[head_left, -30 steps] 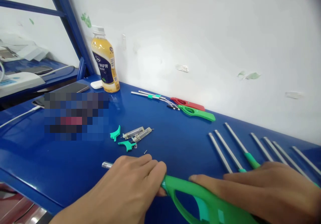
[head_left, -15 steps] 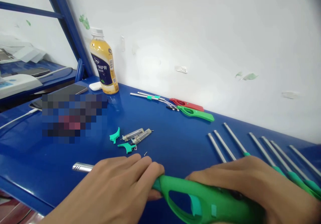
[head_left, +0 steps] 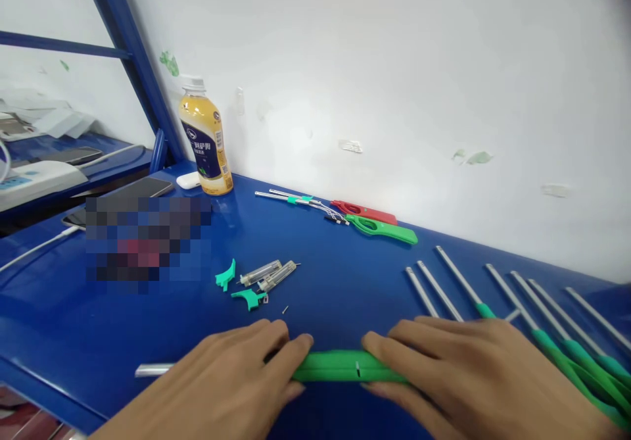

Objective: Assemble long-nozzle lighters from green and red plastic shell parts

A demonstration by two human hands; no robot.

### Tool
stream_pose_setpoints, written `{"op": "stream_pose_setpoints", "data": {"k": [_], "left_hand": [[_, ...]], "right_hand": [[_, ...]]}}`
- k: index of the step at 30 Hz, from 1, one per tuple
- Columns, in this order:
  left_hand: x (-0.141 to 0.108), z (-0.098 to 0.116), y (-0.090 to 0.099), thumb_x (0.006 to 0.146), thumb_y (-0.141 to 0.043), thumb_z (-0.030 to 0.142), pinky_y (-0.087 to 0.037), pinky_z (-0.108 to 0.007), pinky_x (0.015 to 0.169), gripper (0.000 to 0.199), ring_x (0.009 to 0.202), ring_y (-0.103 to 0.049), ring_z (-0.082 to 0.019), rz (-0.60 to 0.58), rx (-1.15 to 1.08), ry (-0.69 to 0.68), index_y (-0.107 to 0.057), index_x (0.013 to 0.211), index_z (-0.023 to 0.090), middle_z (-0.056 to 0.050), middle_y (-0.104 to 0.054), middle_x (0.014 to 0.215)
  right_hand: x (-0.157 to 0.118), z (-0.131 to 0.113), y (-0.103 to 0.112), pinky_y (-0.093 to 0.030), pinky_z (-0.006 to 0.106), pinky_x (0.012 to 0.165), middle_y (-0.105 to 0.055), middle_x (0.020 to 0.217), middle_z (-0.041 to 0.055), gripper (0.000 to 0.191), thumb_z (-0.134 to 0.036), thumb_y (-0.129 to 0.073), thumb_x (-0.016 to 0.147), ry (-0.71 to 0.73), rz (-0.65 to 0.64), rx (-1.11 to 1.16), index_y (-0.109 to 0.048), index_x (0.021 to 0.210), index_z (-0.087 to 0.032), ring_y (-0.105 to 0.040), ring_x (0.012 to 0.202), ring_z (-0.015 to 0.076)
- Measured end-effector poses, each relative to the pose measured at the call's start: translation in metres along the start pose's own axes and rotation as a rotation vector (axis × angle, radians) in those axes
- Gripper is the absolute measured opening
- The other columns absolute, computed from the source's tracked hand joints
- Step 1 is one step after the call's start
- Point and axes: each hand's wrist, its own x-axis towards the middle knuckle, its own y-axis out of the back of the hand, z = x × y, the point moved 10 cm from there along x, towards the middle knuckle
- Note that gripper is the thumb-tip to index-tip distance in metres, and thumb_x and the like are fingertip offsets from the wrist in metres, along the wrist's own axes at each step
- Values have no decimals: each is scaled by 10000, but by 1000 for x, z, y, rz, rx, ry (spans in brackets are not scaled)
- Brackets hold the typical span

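Observation:
Both hands hold one green long-nosed lighter (head_left: pixel 335 366) level above the table, its narrow edge facing me. My left hand (head_left: pixel 221 374) wraps round its front part, and the silver tube pokes out to the left. Round the handle's rear closes my right hand (head_left: pixel 458 367), thumb below and fingers on top. A small slot shows on the edge between them. Beyond my left hand lie two teal triggers (head_left: pixel 250 298), two clear igniter units (head_left: pixel 279 275) and a tiny screw (head_left: pixel 284 310).
Several green lighters (head_left: pixel 566 354) with silver tubes lie at the right. Near the wall are a red handle (head_left: pixel 365 212), a green handle (head_left: pixel 384 228) and wired tubes (head_left: pixel 288 198). A yellow drink bottle (head_left: pixel 207 141), a phone (head_left: pixel 142 190) and a blurred-out patch are at left.
The lighter has rolled in my hands, so its narrow edge shows instead of the side with the trigger loop. My right hand has shifted left along the handle. The view has tilted slightly upward.

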Motion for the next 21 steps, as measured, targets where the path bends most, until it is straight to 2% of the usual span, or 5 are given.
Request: {"op": "stream_pose_setpoints", "data": {"k": [3,6,14,18,21], "left_hand": [[4,-2,-18,1017,-449,97,-591,-346,748,337,896,-765,-260,-163,-18,49,-675,1184,284,-22,-780,1046],[4,-7,-26,958,-438,25,-588,-358,754,366,841,-733,-255,-259,-9,92,-683,1081,267,-25,-748,1010],[4,-10,-35,860,-605,8,-617,-359,729,458,899,-772,-286,-381,-16,119,-728,1207,281,-41,-764,1091],[2,-14,-26,918,-653,145,-625,-338,692,280,829,-782,-271,-291,-17,99,-742,1153,269,-48,-782,1050],[5,-20,-19,959,-423,40,-661,-373,747,505,952,-813,-285,-219,54,89,-718,1298,273,-84,-796,1165]], "right_hand": [[0,-6,-18,-477,304,490,-731,896,-36,172,-210,-766,927,40,-122,-98,-680,1066,-265,-741,665,171],[0,-8,-24,-489,326,453,-738,996,-14,329,-264,-877,833,33,-124,-146,-688,1102,-259,-763,674,210],[6,-10,-20,-596,362,441,-740,1052,29,487,-355,-1014,665,6,-79,-82,-725,1041,-241,-757,593,240],[-2,3,-12,-653,344,565,-720,1156,83,259,-329,-778,945,-44,-70,-16,-732,1184,-243,-783,720,234],[-8,22,2,-658,304,749,-688,1243,104,414,-147,-480,1059,-119,-12,94,-648,1410,-286,-779,921,212]]}}
